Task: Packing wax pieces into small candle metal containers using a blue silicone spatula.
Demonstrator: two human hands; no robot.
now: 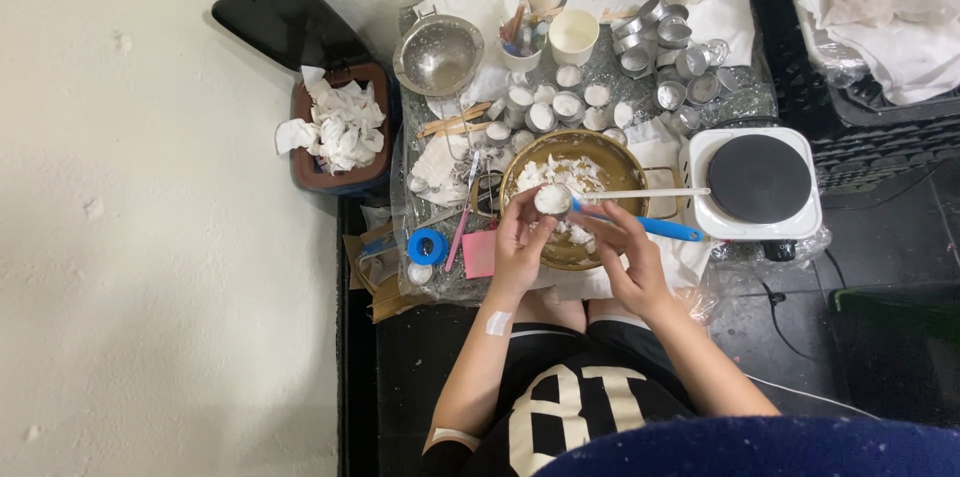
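Note:
My left hand (520, 242) holds a small metal cup filled with white wax (553, 199) over a gold-coloured bowl (620, 162) that contains white wax chunks. My right hand (625, 252) grips a blue-handled tool (650, 227), and its tip touches the cup. A long white stick (645, 194) lies across the bowl's rim towards the hot plate. Both hands are close together at the bowl's near edge.
A white single-burner hot plate (757, 182) stands right of the bowl. Several small metal cups (665, 57), paper cups (573, 35), a metal strainer (437, 55) and tissues crowd the back of the small table. A bin of crumpled tissue (340, 127) stands at the left. A black crate (870, 37) is at the right.

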